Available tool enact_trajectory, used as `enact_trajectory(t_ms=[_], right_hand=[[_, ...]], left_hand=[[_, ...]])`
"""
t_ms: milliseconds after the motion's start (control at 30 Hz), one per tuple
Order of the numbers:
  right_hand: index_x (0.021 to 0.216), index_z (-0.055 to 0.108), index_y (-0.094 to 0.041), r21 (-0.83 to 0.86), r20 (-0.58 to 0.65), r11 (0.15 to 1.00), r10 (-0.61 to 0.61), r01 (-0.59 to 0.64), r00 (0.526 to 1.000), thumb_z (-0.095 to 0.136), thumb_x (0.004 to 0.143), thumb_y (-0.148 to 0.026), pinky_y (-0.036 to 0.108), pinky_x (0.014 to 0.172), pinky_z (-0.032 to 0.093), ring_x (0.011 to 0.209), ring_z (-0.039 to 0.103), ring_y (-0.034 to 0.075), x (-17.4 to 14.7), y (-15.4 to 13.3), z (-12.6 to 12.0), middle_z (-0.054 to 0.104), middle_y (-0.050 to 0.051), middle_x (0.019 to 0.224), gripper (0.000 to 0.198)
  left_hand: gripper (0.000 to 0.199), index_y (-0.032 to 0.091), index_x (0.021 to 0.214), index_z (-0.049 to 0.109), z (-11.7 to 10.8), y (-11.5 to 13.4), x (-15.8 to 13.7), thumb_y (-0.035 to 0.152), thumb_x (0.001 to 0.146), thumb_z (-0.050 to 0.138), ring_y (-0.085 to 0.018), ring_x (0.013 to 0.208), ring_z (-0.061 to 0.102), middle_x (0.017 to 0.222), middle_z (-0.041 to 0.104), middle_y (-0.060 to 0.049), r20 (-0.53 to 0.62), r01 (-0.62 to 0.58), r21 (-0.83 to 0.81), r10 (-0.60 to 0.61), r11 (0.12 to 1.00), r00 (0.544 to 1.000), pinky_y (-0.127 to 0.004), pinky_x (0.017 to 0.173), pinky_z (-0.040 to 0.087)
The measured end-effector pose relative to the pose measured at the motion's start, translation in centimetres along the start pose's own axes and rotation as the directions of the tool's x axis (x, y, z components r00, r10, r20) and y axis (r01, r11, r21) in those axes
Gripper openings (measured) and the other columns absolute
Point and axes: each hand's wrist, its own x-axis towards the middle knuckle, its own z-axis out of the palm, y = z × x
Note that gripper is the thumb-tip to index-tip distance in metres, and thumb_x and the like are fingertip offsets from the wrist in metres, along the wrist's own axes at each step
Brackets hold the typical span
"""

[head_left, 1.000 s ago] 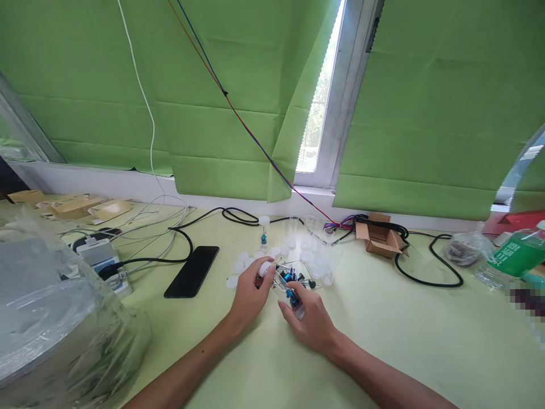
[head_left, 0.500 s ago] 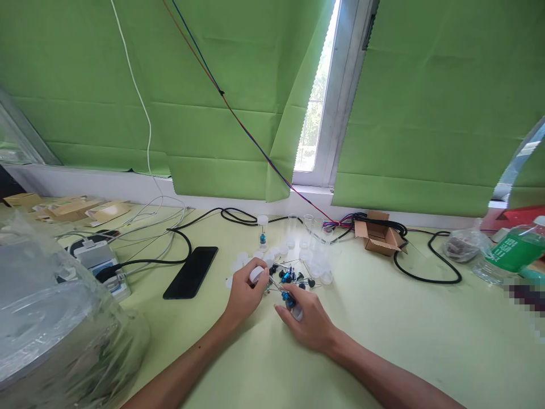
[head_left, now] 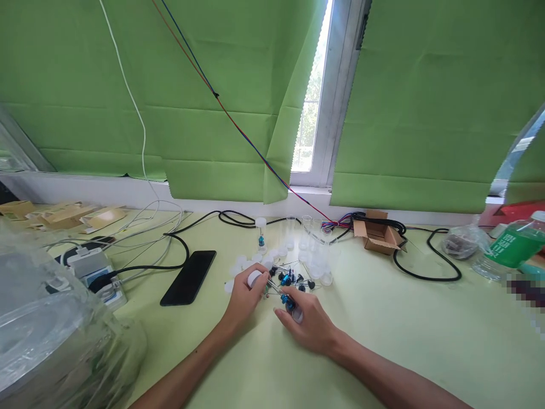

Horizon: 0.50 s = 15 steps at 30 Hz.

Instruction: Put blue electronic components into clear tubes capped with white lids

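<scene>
My left hand (head_left: 243,298) is closed around a white round cap (head_left: 254,277) with thumb and fingers. My right hand (head_left: 314,322) grips a clear plastic tube (head_left: 297,314), tilted, with blue and black parts (head_left: 288,301) showing inside it. Thin metal-looking pins or leads stretch between the cap and the tube; their ends are partly hidden by the fingers. Just beyond the hands lies a pile of small black and blue parts with wire leads (head_left: 293,277). Behind it a capped clear tube (head_left: 261,238) stands upright, holding a blue part.
Loose white caps (head_left: 242,261) lie left of the pile, and several clear tubes (head_left: 306,233) stand behind it. A black phone (head_left: 188,278) and a power strip (head_left: 104,284) are at left. An open cardboard box (head_left: 378,236), black cable and a bottle (head_left: 511,250) are at right.
The view has shifted slightly. Both hands keep nearly the same pose, with the cap and the tube still held close together.
</scene>
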Motion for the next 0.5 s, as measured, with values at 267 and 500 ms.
enact_trajectory(t_ms=[267,500], right_hand=[[0.112,0.059,-0.018,0.000,-0.004,1.000,0.030,-0.030,1.000,0.059,0.087,-0.033,0.024,0.064,0.046,0.062,0.057,0.014,0.00,0.15,-0.18,0.064,0.000,0.076,0.029],[0.107,0.062,-0.018,-0.006,-0.026,0.995,0.103,-0.103,0.994,0.063,0.084,-0.036,0.024,0.060,0.043,0.059,0.054,0.013,0.24,-0.02,-0.40,0.061,-0.001,0.070,0.029]], left_hand=[[0.029,0.020,0.071,0.053,-0.06,0.65,-0.03,0.041,0.090,0.049,-0.011,0.050,0.035,0.055,0.040,0.005,0.006,-0.122,0.206,0.124,0.971,0.992,-0.023,0.049,0.031],[0.030,0.020,0.069,0.053,0.03,0.72,-0.11,0.039,0.091,0.045,-0.013,0.054,0.040,0.056,0.044,0.004,0.009,-0.176,0.298,0.181,0.938,0.983,-0.025,0.055,0.033]])
